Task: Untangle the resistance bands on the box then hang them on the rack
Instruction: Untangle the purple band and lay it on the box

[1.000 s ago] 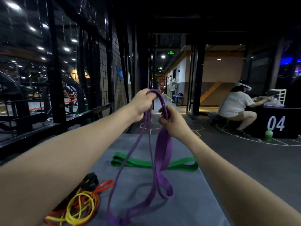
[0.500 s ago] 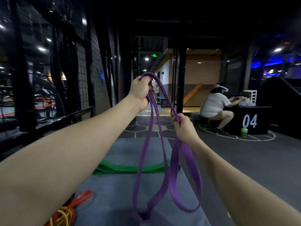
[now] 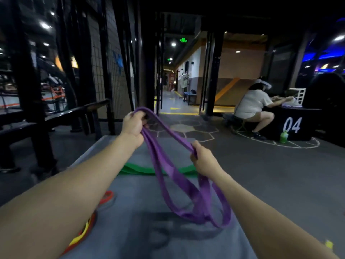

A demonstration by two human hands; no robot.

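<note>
Purple band (image 3: 168, 176) gripped by left hand (image 3: 133, 126) far-left and right hand (image 3: 202, 158) nearer-right; twisted loops hang over grey box (image 3: 141, 238).

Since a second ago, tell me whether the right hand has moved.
Yes. The right hand has dropped lower and rightwards, away from the left hand, nearer the green band.

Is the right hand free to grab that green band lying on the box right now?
Probably not yet: the right hand grips the purple band, as does the left hand. The green band lies uncovered just beyond.
</note>
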